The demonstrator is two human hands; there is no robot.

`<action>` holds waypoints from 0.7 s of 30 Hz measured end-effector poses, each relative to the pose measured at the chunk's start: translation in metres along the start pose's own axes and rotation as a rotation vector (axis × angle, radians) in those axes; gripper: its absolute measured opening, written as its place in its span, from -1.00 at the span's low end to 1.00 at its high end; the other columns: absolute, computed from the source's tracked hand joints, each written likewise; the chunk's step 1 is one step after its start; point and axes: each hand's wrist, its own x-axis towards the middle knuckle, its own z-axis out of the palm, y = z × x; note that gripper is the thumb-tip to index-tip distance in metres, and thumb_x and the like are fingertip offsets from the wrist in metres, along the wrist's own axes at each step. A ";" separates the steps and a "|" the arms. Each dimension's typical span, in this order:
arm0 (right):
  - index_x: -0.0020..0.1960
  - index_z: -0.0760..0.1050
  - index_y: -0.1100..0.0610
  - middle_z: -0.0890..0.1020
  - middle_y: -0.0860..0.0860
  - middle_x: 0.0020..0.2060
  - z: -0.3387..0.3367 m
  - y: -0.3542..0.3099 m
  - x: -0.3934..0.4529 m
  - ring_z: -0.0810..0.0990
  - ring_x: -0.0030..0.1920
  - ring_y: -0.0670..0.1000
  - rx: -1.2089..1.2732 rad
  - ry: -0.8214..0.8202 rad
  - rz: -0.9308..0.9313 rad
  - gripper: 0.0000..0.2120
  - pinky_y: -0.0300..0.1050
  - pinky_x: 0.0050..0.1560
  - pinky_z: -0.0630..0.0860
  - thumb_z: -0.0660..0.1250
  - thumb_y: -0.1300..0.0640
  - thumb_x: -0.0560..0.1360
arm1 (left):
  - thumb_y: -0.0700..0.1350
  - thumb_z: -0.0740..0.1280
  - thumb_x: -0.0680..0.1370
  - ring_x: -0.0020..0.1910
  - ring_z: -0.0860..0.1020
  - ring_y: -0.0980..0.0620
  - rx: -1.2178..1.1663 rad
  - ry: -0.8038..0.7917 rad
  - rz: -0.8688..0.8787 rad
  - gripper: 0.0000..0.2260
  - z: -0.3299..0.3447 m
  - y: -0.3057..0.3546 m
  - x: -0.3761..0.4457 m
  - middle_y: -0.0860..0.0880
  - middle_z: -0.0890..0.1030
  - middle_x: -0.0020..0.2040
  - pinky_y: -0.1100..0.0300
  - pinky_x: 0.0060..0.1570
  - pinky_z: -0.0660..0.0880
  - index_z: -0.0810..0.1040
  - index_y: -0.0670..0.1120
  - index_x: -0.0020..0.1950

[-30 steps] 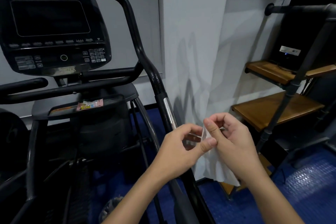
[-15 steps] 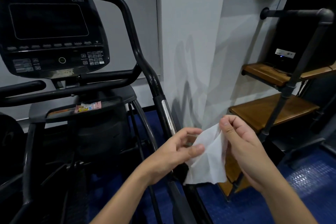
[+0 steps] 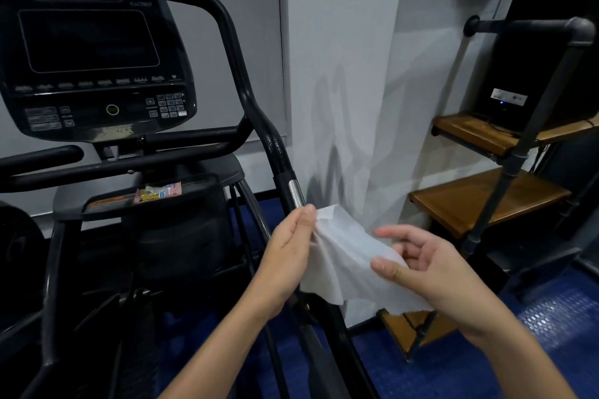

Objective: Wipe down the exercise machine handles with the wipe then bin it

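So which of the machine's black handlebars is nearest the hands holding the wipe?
The tall curved black right-side handlebar, with the silver sensor strip just above the left hand; the others lie farther left.

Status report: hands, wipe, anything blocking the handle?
Left hand pinches wipe corner; right hand pinches opposite edge. Wipe spread open, not yet on handle. Nothing between them.

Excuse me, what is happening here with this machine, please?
A person stands at an exercise machine and holds a white wipe spread between both hands. The left hand pinches its upper corner, close to the machine's right handle. The right hand pinches the opposite edge. The wipe hangs beside the handle, so wiping has apparently not started. No bin is in view.
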 end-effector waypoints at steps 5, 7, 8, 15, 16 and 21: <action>0.06 0.71 0.08 0.75 0.08 -0.09 -0.012 0.005 -0.002 0.73 -0.08 0.07 -0.102 -0.012 0.072 -0.81 -0.13 -0.07 0.66 0.52 0.12 0.45 | 0.34 0.42 0.50 -0.26 0.45 0.06 0.031 -0.090 -0.016 -0.50 -0.016 -0.001 0.009 0.03 0.46 -0.28 0.23 -0.16 0.43 0.44 -0.10 -0.11; 0.07 0.70 0.10 0.74 0.10 -0.08 -0.015 0.008 -0.003 0.73 -0.07 0.08 -0.063 0.009 0.100 -0.80 -0.13 -0.09 0.66 0.52 0.15 0.45 | 0.11 0.55 0.50 -0.34 0.34 0.12 0.088 -0.151 -0.033 -0.64 -0.021 -0.001 0.014 0.06 0.37 -0.32 0.28 -0.29 0.40 0.46 -0.09 -0.06; 0.07 0.70 0.11 0.74 0.10 -0.09 -0.015 0.010 -0.003 0.73 -0.06 0.08 -0.043 0.022 0.100 -0.80 -0.16 -0.12 0.65 0.52 0.17 0.44 | 0.02 0.56 0.50 -0.36 0.37 0.12 0.100 -0.192 -0.075 -0.69 -0.020 -0.001 0.014 0.05 0.39 -0.31 0.28 -0.31 0.42 0.51 -0.11 0.03; 0.14 0.68 0.06 0.73 0.03 0.02 -0.008 0.003 -0.003 0.69 0.09 0.00 -0.046 -0.133 -0.032 -0.74 -0.19 0.07 0.60 0.49 0.22 0.46 | 0.06 0.57 0.48 0.25 0.54 0.25 0.307 -0.518 -0.044 -0.47 -0.005 -0.022 0.011 0.17 0.52 0.34 0.17 0.26 0.53 0.53 0.24 0.42; 0.16 0.66 0.07 0.72 0.03 0.05 -0.009 0.001 -0.003 0.68 0.12 0.01 -0.057 -0.182 -0.043 -0.72 -0.16 0.12 0.59 0.50 0.23 0.46 | 0.03 0.55 0.52 0.41 0.45 0.25 0.314 -0.577 -0.051 -0.48 -0.003 -0.020 0.010 0.21 0.44 0.45 0.12 0.39 0.45 0.51 0.22 0.45; 0.15 0.64 0.03 0.70 0.11 0.07 -0.021 -0.007 -0.003 0.68 0.12 0.10 -0.080 -0.284 -0.060 -0.67 -0.08 0.17 0.59 0.55 0.24 0.43 | -0.06 0.49 0.59 0.18 0.60 -0.04 0.209 -0.646 -0.088 -0.87 0.002 -0.014 0.008 0.02 0.66 0.18 -0.14 0.35 0.45 0.61 -0.07 0.03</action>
